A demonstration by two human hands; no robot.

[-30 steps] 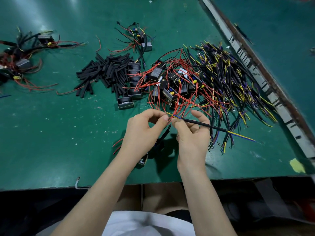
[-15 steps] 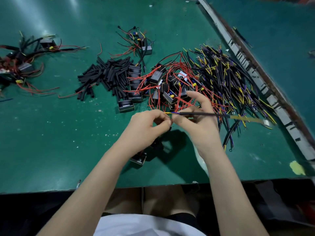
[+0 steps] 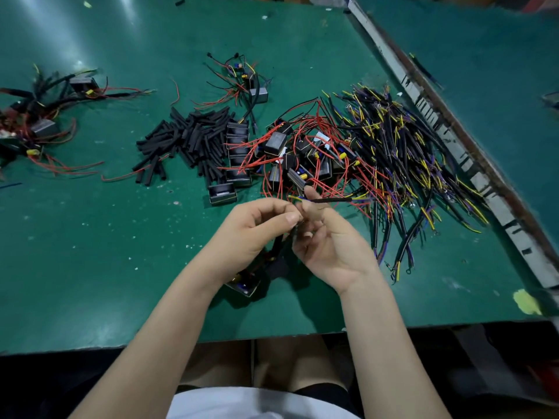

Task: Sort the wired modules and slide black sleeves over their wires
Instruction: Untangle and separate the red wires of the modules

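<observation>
My left hand (image 3: 254, 234) and my right hand (image 3: 329, 243) meet above the green table (image 3: 90, 267), fingertips pinched together. My right hand holds a thin black-sleeved wire (image 3: 331, 200) that points right, yellow and blue ends showing at its left tip. My left hand pinches the wires of a black module (image 3: 243, 284), which hangs below it, partly hidden by the wrist. Behind the hands lies a pile of modules with red wires (image 3: 302, 155), a heap of black sleeves (image 3: 187, 143) to its left, and a heap of black, yellow and purple wires (image 3: 408, 152) to its right.
A cluster of wired modules (image 3: 36, 122) lies at far left, and a small group (image 3: 251, 86) at the back centre. A worn white strip (image 3: 472, 164) runs diagonally along the table's right edge. A yellow patch (image 3: 526, 302) marks the front right corner.
The sleeved wire in my right hand now shows much shorter to the right. My right hand has turned palm-up and both hands have shifted slightly back toward the module pile.
</observation>
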